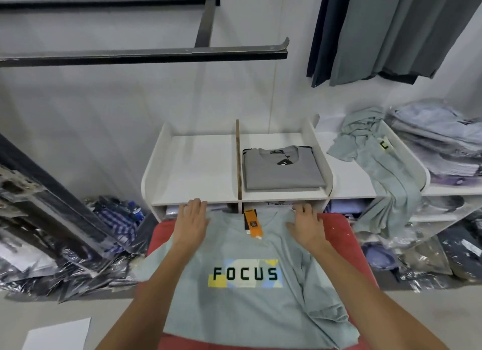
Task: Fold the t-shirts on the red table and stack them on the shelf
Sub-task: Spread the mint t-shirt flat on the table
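A pale green FOCUS t-shirt [247,292] lies face up on the red table [339,232]. Its neck is at the far edge of the table, next to the white shelf [198,167]. An orange tag [252,223] sticks out at the collar.

The left hand [191,219] lies flat on the left shoulder of the shirt, with its fingers straight and close together. The right hand [306,223] lies on the right shoulder, with its fingers a little spread. Both hands press down; neither is pinching the cloth.

This looks like the smoothing step, just before the folding starts. To do it well, the hands should slide out toward the sleeves so the bumps go away. The right side near the bottom corner of the table is still crumpled, so that part needs a good pull flat too. The tag should be tucked in so it does not make a lump.

One folded grey t-shirt [281,172] already sits in the right part of the shelf, beside the wooden divider [238,161]. Another green t-shirt [378,167] hangs in a heap over the shelf's right side, waiting its turn.
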